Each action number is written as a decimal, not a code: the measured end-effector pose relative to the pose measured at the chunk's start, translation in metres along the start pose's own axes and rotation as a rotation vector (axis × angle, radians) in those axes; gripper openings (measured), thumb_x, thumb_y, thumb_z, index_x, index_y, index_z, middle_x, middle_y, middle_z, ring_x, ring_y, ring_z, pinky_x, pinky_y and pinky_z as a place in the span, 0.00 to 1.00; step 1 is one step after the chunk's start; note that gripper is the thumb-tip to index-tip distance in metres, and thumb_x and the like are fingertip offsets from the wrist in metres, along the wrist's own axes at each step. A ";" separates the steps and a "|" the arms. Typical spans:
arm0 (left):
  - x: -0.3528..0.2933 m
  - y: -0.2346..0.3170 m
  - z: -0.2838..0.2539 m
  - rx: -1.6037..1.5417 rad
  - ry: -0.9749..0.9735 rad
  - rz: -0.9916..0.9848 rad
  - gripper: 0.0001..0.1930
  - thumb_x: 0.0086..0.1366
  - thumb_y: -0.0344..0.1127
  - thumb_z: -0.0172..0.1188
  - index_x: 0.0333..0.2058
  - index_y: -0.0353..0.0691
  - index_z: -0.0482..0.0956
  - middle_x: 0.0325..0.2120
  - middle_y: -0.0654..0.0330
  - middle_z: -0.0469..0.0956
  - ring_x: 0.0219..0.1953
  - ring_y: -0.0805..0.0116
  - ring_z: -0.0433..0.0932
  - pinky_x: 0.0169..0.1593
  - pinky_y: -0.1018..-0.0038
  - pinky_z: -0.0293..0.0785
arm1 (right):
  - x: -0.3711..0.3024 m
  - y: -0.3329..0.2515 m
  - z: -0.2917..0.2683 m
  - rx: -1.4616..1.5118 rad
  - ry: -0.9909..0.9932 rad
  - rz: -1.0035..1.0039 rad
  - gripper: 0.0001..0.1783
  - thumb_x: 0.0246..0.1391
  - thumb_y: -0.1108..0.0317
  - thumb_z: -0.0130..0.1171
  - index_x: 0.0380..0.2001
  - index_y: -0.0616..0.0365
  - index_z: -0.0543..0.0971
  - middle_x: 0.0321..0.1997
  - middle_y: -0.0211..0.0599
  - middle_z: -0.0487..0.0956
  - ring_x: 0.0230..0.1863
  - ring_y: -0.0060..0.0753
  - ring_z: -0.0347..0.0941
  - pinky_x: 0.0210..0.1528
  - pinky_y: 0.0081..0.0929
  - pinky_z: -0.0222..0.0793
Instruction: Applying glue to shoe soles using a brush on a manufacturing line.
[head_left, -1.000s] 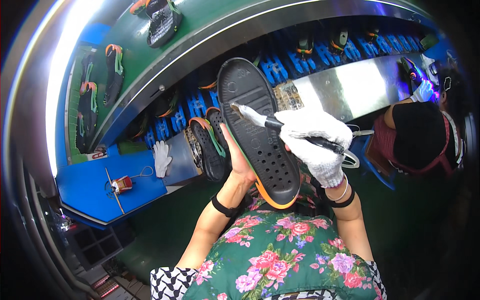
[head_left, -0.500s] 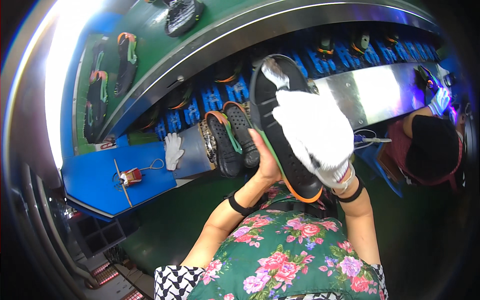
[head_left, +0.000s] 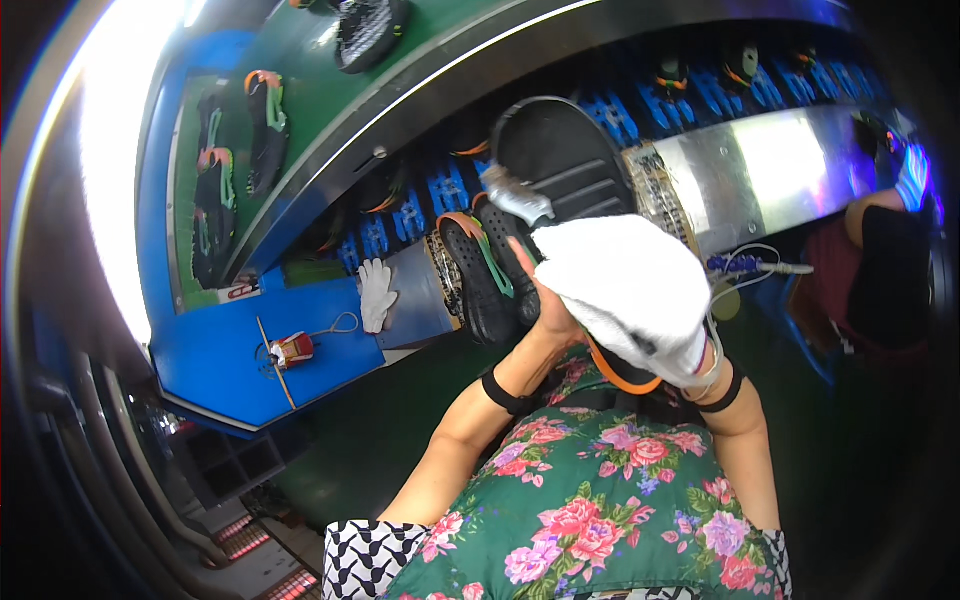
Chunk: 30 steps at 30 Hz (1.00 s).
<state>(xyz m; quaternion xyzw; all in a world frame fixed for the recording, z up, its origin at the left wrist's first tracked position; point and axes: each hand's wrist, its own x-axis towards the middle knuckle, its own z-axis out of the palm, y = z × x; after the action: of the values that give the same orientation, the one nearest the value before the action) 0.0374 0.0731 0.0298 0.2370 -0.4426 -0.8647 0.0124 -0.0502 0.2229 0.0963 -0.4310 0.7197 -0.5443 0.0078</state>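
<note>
My left hand [head_left: 556,308] is bare and grips the side of a black shoe sole [head_left: 563,150]. The sole has cross ridges near its wide toe and an orange rim at the heel. My right hand [head_left: 628,290], in a white fluffy glove, lies over the middle of the sole, closed on a brush [head_left: 522,198]. Brown bristles and a silvery band stick out past the glove at the sole's left edge; the handle is hidden. Beyond my left hand, a pair of black perforated soles [head_left: 478,275] with orange and green edging lies on the conveyor.
A blue side table [head_left: 225,350] at left carries a red container [head_left: 292,350] with a stick across it. A white glove [head_left: 376,296] rests beside it. Blue racks [head_left: 450,188] line the conveyor [head_left: 780,165]. More soles lie on a green upper shelf [head_left: 310,110]. At right sits another person [head_left: 880,270].
The brush has moved from the toe area to the sole's left edge, its bristles now pointing left. My gloved hand has turned with it. The whole view has shifted slightly.
</note>
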 end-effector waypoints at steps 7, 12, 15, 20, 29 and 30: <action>0.013 -0.002 0.002 -0.615 -0.412 -0.008 0.39 0.75 0.64 0.46 0.71 0.39 0.61 0.63 0.53 0.72 0.63 0.55 0.74 0.67 0.56 0.71 | 0.008 -0.012 -0.007 -0.052 0.031 -0.121 0.30 0.56 0.68 0.67 0.63 0.58 0.77 0.66 0.46 0.77 0.66 0.50 0.74 0.69 0.46 0.66; 0.012 -0.009 -0.004 -0.501 -0.427 -0.106 0.43 0.71 0.69 0.45 0.71 0.39 0.62 0.63 0.52 0.72 0.63 0.54 0.74 0.67 0.55 0.71 | 0.038 -0.023 -0.023 0.185 0.040 -0.093 0.21 0.52 0.75 0.67 0.51 0.57 0.86 0.52 0.43 0.86 0.51 0.47 0.83 0.52 0.39 0.79; 0.012 -0.009 -0.007 -0.482 -0.423 -0.119 0.45 0.69 0.72 0.44 0.70 0.39 0.62 0.63 0.51 0.73 0.62 0.54 0.74 0.67 0.55 0.71 | 0.034 -0.024 -0.020 0.112 0.125 -0.092 0.20 0.51 0.75 0.67 0.50 0.57 0.86 0.50 0.42 0.86 0.50 0.47 0.83 0.51 0.39 0.79; 0.010 -0.006 -0.009 -0.461 -0.432 -0.142 0.49 0.66 0.76 0.42 0.70 0.39 0.63 0.62 0.51 0.73 0.62 0.53 0.75 0.66 0.55 0.71 | 0.032 -0.025 -0.012 0.152 0.132 -0.112 0.18 0.49 0.75 0.70 0.47 0.57 0.87 0.47 0.41 0.87 0.46 0.44 0.84 0.49 0.38 0.80; 0.013 -0.008 -0.023 -0.425 -0.348 -0.157 0.56 0.60 0.85 0.39 0.69 0.38 0.64 0.61 0.49 0.74 0.61 0.52 0.75 0.65 0.54 0.72 | 0.012 -0.018 0.002 0.123 0.088 -0.092 0.19 0.53 0.75 0.66 0.50 0.57 0.86 0.52 0.39 0.86 0.51 0.44 0.83 0.55 0.38 0.78; 0.012 -0.008 -0.027 -0.418 -0.325 -0.160 0.57 0.59 0.86 0.39 0.69 0.38 0.64 0.61 0.49 0.74 0.60 0.52 0.76 0.65 0.54 0.72 | 0.010 -0.018 0.001 0.136 0.094 -0.098 0.18 0.53 0.75 0.67 0.49 0.56 0.86 0.50 0.39 0.86 0.50 0.42 0.84 0.53 0.37 0.78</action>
<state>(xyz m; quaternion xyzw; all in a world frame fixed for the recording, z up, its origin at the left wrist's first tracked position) 0.0390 0.0549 0.0055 0.1216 -0.2305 -0.9622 -0.0787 -0.0445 0.2150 0.1143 -0.4382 0.6585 -0.6113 -0.0233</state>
